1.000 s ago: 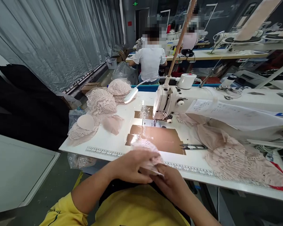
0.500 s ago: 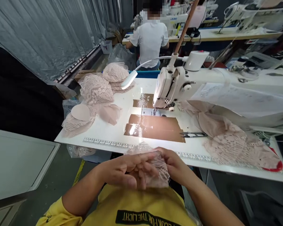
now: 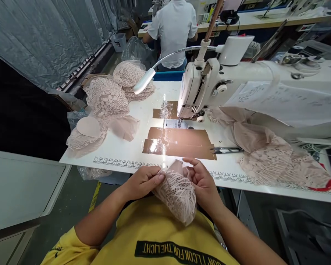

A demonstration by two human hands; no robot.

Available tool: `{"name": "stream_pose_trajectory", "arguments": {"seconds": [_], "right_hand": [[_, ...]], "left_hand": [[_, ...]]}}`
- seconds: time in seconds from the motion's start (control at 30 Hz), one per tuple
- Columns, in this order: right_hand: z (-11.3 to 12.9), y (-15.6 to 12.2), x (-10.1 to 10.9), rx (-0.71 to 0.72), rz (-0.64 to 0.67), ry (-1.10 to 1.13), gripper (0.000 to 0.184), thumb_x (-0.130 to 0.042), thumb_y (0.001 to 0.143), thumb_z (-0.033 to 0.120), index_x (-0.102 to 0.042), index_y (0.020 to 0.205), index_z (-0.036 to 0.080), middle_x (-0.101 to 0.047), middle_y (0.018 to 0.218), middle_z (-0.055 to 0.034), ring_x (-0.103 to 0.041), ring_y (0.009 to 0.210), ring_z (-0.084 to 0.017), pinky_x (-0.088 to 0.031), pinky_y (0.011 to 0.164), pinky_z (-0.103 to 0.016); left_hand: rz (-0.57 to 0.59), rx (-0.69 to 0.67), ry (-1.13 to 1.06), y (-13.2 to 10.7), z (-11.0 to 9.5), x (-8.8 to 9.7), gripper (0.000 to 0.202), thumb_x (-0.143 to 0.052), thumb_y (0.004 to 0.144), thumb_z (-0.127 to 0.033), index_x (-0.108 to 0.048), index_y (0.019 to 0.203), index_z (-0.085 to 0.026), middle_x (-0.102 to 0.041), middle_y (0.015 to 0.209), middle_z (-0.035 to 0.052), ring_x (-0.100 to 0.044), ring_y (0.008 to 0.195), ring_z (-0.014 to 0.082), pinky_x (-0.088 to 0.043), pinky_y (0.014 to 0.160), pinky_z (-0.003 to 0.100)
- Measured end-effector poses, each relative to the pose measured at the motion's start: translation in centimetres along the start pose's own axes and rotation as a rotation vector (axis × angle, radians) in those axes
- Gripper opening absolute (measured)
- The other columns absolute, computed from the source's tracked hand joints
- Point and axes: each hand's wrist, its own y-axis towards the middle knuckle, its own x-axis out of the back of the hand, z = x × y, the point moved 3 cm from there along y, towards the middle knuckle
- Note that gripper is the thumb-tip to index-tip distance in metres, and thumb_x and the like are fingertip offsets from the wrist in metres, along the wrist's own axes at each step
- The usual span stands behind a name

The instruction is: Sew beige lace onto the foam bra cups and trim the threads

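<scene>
A beige lace bra cup (image 3: 178, 195) hangs between my two hands, in front of my yellow shirt at the table's front edge. My left hand (image 3: 146, 181) pinches its upper left edge between thumb and fingers. At the opposite edge my right hand (image 3: 202, 183) is closed on the lace, its index finger stretched out along the top. Just beyond the hands lies a brown taped sheet (image 3: 179, 144) on the white sewing table (image 3: 124, 150). The sewing machine (image 3: 194, 90) stands past it, with its needle area lit.
Lace cups (image 3: 107, 99) are piled at the table's left, with a smooth round pad (image 3: 88, 126) on top. Thread snips (image 3: 226, 150) lie right of the brown sheet. More lace fabric (image 3: 278, 158) spreads at the right. A lamp (image 3: 145, 81) arches over the table. A person in white (image 3: 175, 33) sits beyond.
My left hand has moved from lying flat across the lace to pinching its left edge. The lace cup now hangs spread out between both hands. The view has tipped downward.
</scene>
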Motion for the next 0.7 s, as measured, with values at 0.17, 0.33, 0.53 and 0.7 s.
{"name": "stream_pose_trajectory", "arguments": {"seconds": [0.17, 0.33, 0.53, 0.7], "right_hand": [[0.6, 0.1, 0.0, 0.1, 0.248, -0.283, 0.022, -0.064, 0.081, 0.043, -0.069, 0.087, 0.023, -0.064, 0.08, -0.0024, -0.055, 0.073, -0.018, -0.046, 0.068, -0.028], [0.5, -0.9, 1.8, 0.007, 0.596, -0.283, 0.05, -0.045, 0.087, 0.06, -0.063, 0.064, 0.02, -0.058, 0.063, -0.0025, -0.053, 0.062, -0.017, -0.046, 0.061, -0.028], [1.0, -0.2, 2.0, 0.035, 0.441, -0.209, 0.038, -0.067, 0.075, 0.054, -0.063, 0.09, 0.019, -0.06, 0.088, -0.0048, -0.054, 0.079, -0.019, -0.044, 0.071, -0.029], [-0.1, 0.3, 0.7, -0.069, 0.308, -0.027, 0.025, -0.069, 0.078, 0.042, -0.059, 0.079, 0.019, -0.056, 0.073, 0.001, -0.049, 0.065, -0.012, -0.042, 0.062, -0.024]], "left_hand": [[-0.439, -0.086, 0.03, 0.1, 0.2, -1.4, 0.033, -0.035, 0.098, -0.038, -0.04, 0.072, -0.019, -0.039, 0.065, -0.003, -0.038, 0.06, 0.0109, -0.035, 0.058, 0.023], [-0.577, -0.164, 0.108, 0.0, 0.5, -0.5, 0.029, -0.036, 0.098, -0.035, -0.045, 0.076, -0.019, -0.04, 0.064, -0.0032, -0.039, 0.059, 0.0108, -0.034, 0.056, 0.023], [-0.468, -0.248, 0.129, 0.0, 0.4, -0.4, 0.03, -0.037, 0.097, -0.034, -0.042, 0.072, -0.019, -0.038, 0.059, -0.0044, -0.036, 0.052, 0.0096, -0.031, 0.05, 0.022], [-0.408, -0.297, 0.19, -0.1, 0.3, -1.0, 0.025, -0.037, 0.097, -0.031, -0.047, 0.077, -0.019, -0.043, 0.061, -0.0033, -0.043, 0.055, 0.0107, -0.034, 0.053, 0.023]]}}
